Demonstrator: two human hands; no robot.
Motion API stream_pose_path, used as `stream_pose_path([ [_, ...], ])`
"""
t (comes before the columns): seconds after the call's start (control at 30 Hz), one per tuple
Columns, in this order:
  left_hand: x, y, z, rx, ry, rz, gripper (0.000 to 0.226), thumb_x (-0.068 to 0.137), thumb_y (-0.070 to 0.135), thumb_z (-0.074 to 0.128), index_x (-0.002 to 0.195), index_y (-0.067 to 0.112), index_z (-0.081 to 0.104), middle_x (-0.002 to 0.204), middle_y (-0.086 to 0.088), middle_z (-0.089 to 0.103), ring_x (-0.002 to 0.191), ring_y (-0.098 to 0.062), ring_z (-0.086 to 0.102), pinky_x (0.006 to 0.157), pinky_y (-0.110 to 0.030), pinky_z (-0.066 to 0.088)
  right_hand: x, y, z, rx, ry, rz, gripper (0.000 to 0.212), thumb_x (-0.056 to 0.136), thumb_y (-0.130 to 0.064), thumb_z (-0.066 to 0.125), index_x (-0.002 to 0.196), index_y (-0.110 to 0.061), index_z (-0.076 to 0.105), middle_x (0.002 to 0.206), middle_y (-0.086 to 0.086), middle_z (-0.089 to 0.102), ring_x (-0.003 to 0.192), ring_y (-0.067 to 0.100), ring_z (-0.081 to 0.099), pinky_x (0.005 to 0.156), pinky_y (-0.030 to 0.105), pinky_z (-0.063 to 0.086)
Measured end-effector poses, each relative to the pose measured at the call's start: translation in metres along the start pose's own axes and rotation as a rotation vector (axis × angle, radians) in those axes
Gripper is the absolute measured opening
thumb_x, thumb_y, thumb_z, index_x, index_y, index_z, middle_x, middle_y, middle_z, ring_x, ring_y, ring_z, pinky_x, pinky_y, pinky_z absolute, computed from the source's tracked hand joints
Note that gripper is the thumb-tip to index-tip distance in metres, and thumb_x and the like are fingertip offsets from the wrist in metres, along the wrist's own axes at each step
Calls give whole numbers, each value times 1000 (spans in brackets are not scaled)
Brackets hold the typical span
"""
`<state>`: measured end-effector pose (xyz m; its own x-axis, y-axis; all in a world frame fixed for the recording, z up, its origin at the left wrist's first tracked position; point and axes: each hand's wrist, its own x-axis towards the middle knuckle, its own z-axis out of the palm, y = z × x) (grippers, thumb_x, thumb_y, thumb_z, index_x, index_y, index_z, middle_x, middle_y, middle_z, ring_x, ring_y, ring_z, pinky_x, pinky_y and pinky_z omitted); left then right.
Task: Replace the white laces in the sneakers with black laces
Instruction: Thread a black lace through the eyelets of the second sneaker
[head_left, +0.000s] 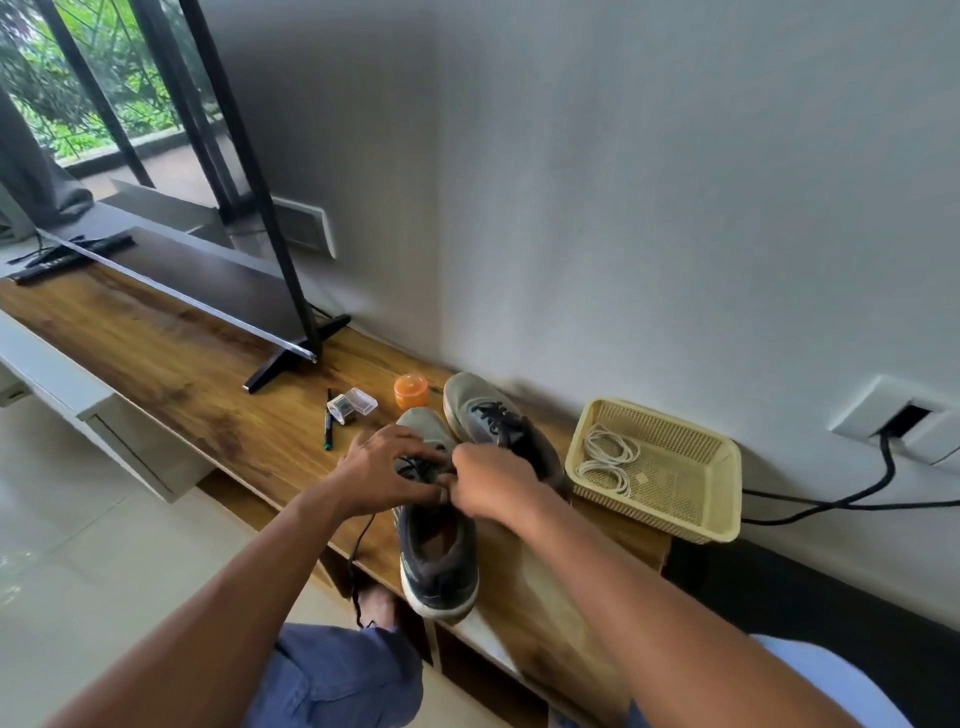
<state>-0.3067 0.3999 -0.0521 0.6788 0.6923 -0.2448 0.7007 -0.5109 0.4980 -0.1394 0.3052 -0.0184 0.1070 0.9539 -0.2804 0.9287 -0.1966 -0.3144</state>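
Head view: the left hand and right hand are pinching the black lace over the near sneaker, whose heel is overhanging the counter front edge. A hard tug may be tipping it off. White laces are lying in the basket; open room lies leftward.

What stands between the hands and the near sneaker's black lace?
Nothing visible: left hand and right hand are already on the black lace over the near grey sneaker. The orange-lidded jar and cream plastic basket sit clear.
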Motion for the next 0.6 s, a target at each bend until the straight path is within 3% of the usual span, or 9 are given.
stream_pose_path([
  [0.07, 1, -2, -1, -7, -6, -38, 51, 54, 92, 58, 102, 74, 54, 154, 13, 39, 150, -25, 22, 121, -59, 25, 5, 5, 0, 79, 40, -35, 16, 102, -32, 58, 102, -17, 64, 95, 1, 66, 94, 26, 67, 77, 40, 54],
  [0.17, 2, 3, -3, -17, -2, -77, 57, 48, 92, 58, 101, 71, 52, 156, 13, 36, 150, -26, 19, 120, -60, 26, 10, 11, -9, 493, 84, -24, 23, 95, -23, 64, 77, -9, 67, 77, -2, 69, 78, 15, 66, 78, 36, 55],
  [0.2, 2, 3, -3, -25, -7, -80, 60, 47, 92, 59, 102, 69, 54, 157, 13, 36, 151, -26, 18, 120, -60, 25, 7, 12, -14, 664, 122, -19, 27, 94, -20, 64, 69, -9, 64, 65, -5, 63, 64, 10, 60, 67, 32, 51],
  [0.27, 1, 1, -2, -50, -18, -76, 61, 46, 92, 62, 103, 69, 57, 157, 13, 35, 151, -26, 17, 120, -61, 24, -1, 13, -25, 1009, 181, -49, 34, 92, -12, 60, 59, -13, 53, 47, -6, 41, 42, 10, 35, 46, 24, 30],
  [0.33, -1, 0, -2, -85, -22, -83, 57, 46, 91, 64, 99, 72, 58, 156, 13, 35, 151, -26, 16, 121, -60, 22, -6, 15, -40, 1334, 199, -124, 35, 91, -9, 56, 58, -14, 46, 44, -4, 29, 38, 12, 20, 44, 21, 15],
  [0.47, 2, -2, 1, -99, -18, -93, 54, 46, 90, 67, 98, 82, 53, 156, 14, 36, 150, -26, 17, 121, -61, 21, -6, 22, -68, 1818, 71, -311, 22, 78, -13, 50, 58, -13, 41, 43, -3, 19, 33, 11, 14, 41, 17, 14],
  [0.6, 2, -1, 1, -97, -11, -88, 56, 48, 89, 67, 102, 83, 51, 156, 15, 37, 150, -25, 19, 119, -61, 23, -11, 27, -67, 1888, -129, -480, 19, 75, -16, 49, 58, -13, 42, 46, -1, 16, 36, 12, 11, 43, 21, 10],
])
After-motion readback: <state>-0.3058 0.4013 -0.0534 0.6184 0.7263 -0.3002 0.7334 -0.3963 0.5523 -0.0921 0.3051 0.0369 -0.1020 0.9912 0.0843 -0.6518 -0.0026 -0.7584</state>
